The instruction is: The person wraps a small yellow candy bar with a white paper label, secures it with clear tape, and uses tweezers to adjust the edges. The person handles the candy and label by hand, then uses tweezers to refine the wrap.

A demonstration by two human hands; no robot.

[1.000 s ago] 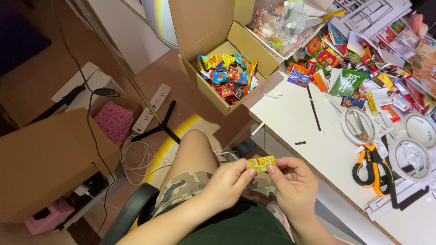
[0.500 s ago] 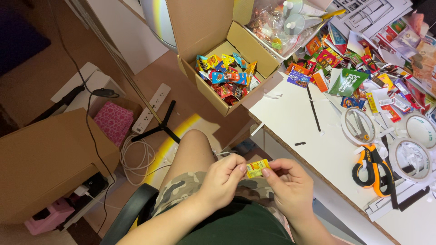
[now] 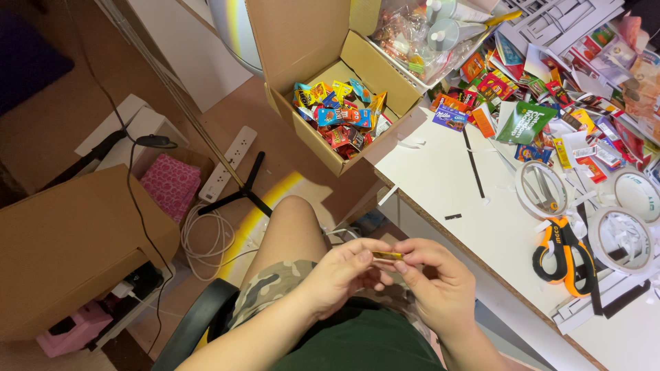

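Above the lap, the left hand [image 3: 344, 271] and right hand [image 3: 440, 282] pinch a small yellow wrapped sweet [image 3: 387, 255] between their fingertips, one at each end. Beyond the knee, an open cardboard box [image 3: 357, 65] of bright sweets stands against the white table's [image 3: 440, 178] near edge

My white chipboard-edged counter [image 3: 440, 172] carries orange-handled scissors [image 3: 560, 251], 3 clear tape rolls [image 3: 541, 189], and scattered colourful snack wrappers [image 3: 550, 89].
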